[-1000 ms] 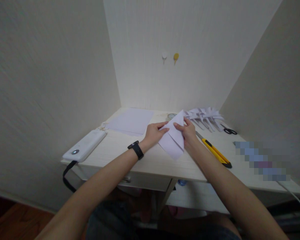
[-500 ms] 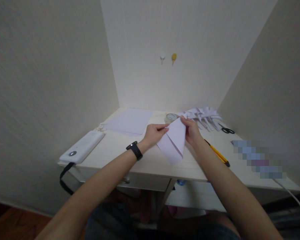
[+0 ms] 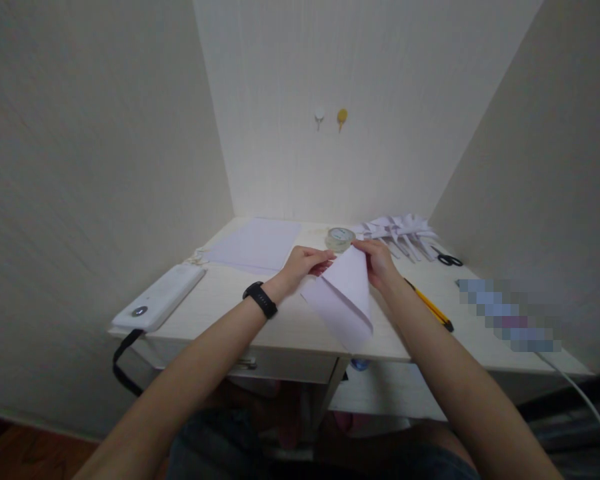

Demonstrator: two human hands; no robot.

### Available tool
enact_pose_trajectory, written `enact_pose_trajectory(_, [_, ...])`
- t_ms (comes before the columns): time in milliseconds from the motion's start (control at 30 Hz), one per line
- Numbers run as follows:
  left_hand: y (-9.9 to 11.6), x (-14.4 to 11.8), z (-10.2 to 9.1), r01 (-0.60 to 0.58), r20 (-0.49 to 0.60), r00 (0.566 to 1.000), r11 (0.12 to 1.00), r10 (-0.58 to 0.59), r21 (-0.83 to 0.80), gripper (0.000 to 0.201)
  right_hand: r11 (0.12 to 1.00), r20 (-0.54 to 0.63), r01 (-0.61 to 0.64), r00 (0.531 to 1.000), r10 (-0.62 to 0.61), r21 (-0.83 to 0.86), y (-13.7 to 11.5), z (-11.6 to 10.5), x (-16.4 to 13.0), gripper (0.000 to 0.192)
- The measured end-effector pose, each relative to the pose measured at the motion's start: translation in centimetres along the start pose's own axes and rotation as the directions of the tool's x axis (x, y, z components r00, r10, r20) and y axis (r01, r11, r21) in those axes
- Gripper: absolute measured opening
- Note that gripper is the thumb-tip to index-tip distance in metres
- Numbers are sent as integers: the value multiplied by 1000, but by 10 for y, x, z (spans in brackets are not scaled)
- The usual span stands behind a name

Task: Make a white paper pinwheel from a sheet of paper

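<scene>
My white desk (image 3: 220,317) has flat papers (image 3: 263,241) at the back left, and a curled white sheet (image 3: 349,283) is in the middle, right in front of me. My right hand (image 3: 379,264) pinches the sheet's top corner, and my left hand (image 3: 301,265) is at its left edge, but I can't tell if it grips. A yellow knife (image 3: 431,307) lies to the right, and a roll of tape (image 3: 340,238) sits just behind the sheet.
</scene>
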State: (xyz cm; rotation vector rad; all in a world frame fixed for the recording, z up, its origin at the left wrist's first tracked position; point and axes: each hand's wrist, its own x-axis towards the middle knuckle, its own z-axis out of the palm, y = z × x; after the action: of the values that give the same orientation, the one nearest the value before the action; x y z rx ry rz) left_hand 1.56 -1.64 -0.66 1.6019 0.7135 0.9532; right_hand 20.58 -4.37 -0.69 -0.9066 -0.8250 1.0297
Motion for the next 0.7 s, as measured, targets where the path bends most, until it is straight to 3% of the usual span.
enact_pose_trajectory(100, [1, -1, 0, 65, 111, 992, 998, -63, -16, 49, 991, 142, -78, 985, 93, -108, 2, 10, -12, 30])
enact_pose_trajectory(233, [-4, 0, 2, -11, 134, 991, 994, -4, 111, 47, 976, 256, -82, 957, 134, -204, 5, 19, -21, 32])
enact_pose_trajectory(567, [-2, -4, 5, -50, 90, 995, 979, 33, 197, 44, 976, 162, -3, 986, 39, -217, 8, 15, -14, 30])
enact_pose_trajectory(700, [-1, -4, 7, -119, 44, 993, 962, 112, 245, 39, 981, 179, 35, 984, 0, -190, 3, 17, -16, 31])
